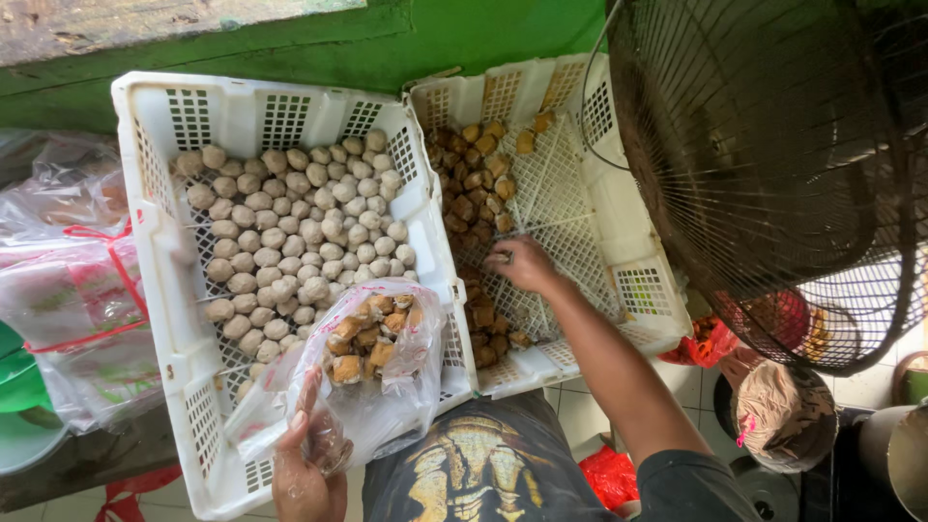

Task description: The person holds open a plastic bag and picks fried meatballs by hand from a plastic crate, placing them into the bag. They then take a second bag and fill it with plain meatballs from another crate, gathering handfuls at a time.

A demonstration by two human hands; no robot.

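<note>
Closest to the camera, the person's left hand (pixel 307 469) holds up a thin clear plastic bag (pixel 362 377), fingers pinched on its crinkled edge so the mouth stays open. Inside lie a dozen or so brown fried cubes (pixel 367 340), rough-skinned and blocky. The bag hangs over the near corner of a white plastic crate (pixel 145 126) with slotted walls, filled with pale grey, smooth round balls (pixel 290 222).

The right hand (pixel 520 263) reaches into a second white crate (pixel 619 217) just beside the first, its lattice floor partly bare. Its fingers are curled together on one of the brown cubes (pixel 474 193) that lie along that crate's left side. The step in hand looks like bagging: picking cubes and dropping them in. The next move would call for carrying the piece across the shared crate walls into the open bag.

A black wire fan guard (pixel 773 164) fills the upper right.
</note>
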